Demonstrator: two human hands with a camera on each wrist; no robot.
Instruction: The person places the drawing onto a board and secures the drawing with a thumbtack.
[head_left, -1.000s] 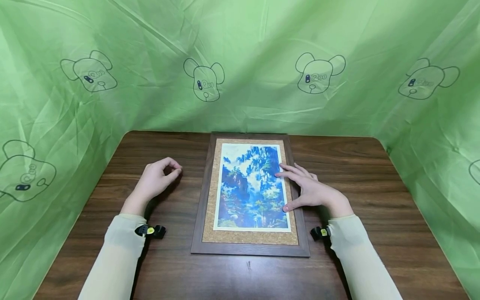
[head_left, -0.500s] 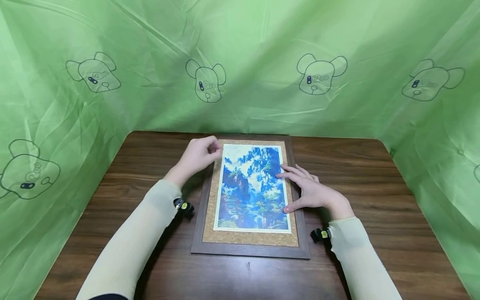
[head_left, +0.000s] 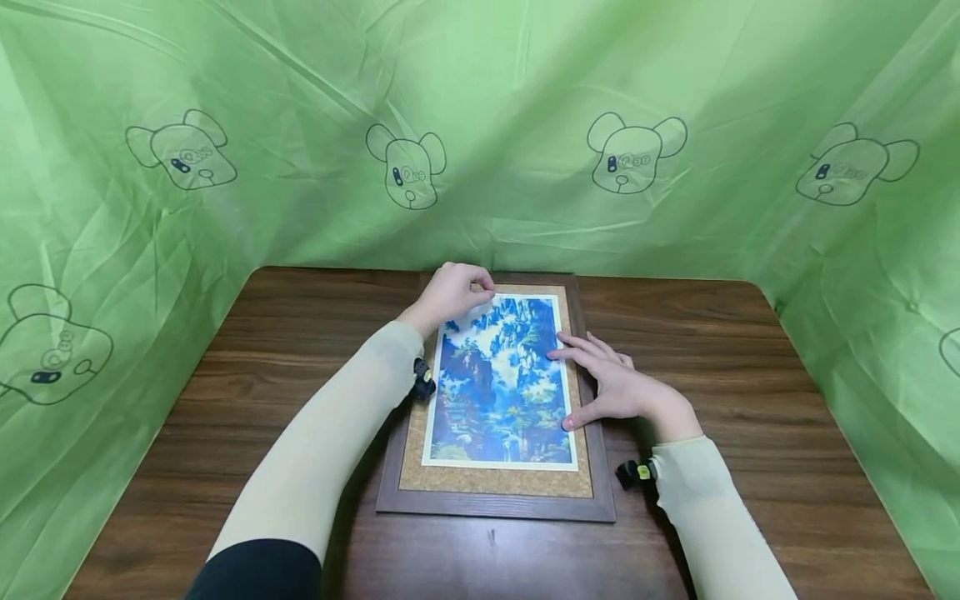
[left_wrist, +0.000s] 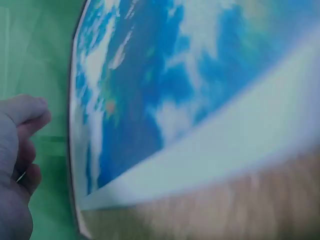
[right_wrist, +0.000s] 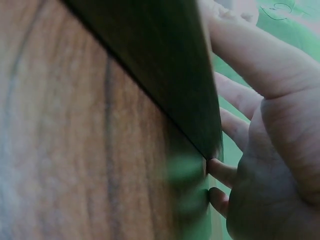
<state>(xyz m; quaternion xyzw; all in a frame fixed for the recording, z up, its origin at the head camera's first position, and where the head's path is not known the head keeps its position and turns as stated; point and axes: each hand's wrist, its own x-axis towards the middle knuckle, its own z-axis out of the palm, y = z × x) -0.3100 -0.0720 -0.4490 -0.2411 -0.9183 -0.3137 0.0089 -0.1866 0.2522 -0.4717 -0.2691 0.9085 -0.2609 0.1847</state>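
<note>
A blue mountain landscape print [head_left: 504, 383] with a white border lies on a cork board [head_left: 495, 478] inside a dark wooden frame [head_left: 495, 505]. My left hand [head_left: 452, 292] is over the print's upper left corner, thumb and index finger brought together. No thing shows between those fingertips; the left wrist view has the curled fingers [left_wrist: 31, 117] at its left edge. On the other side, my right hand [head_left: 615, 383] rests across the frame's right side, fingers spread, with thumb and fingertips on the print's right edge. The right wrist view shows its palm beside the frame's outer side [right_wrist: 165, 70].
The frame stands on a dark wood-grain table [head_left: 720, 375], its far end close to the back edge. A green curtain [head_left: 480, 100] with bear-head outlines surrounds the table at the back and both sides. Each wrist carries a small black camera [head_left: 636, 474].
From the table left of the frame, my left hand has moved right and away from me, over the frame to the print's top left. My right hand has stayed in place.
</note>
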